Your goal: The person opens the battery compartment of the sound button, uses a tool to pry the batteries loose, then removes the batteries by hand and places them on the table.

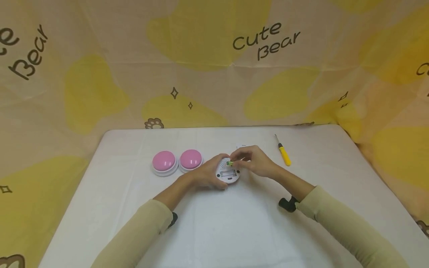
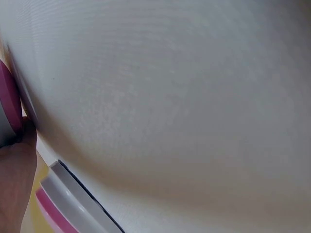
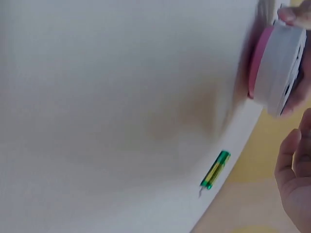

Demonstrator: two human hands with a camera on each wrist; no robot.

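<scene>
My left hand (image 1: 207,173) grips a round pink-and-white push button (image 1: 223,178) turned over, so its white underside faces up. That underside shows small holes, dark feet and an uncovered battery compartment (image 1: 228,173). Just over it, my right hand (image 1: 253,160) pinches a small green battery (image 1: 229,163) between its fingertips. In the right wrist view the button (image 3: 278,68) has its pink dome facing down, and the right hand's fingers (image 3: 290,145) are curled beside it. Another green-and-yellow battery (image 3: 215,170) lies on the table in that view.
Two more push buttons, one (image 1: 163,162) and another (image 1: 191,160), stand pink side up to the left of the hands. A yellow-handled screwdriver (image 1: 283,152) lies at the right. Behind the right hand a small white piece (image 1: 241,145) is partly hidden on the white table (image 1: 234,227).
</scene>
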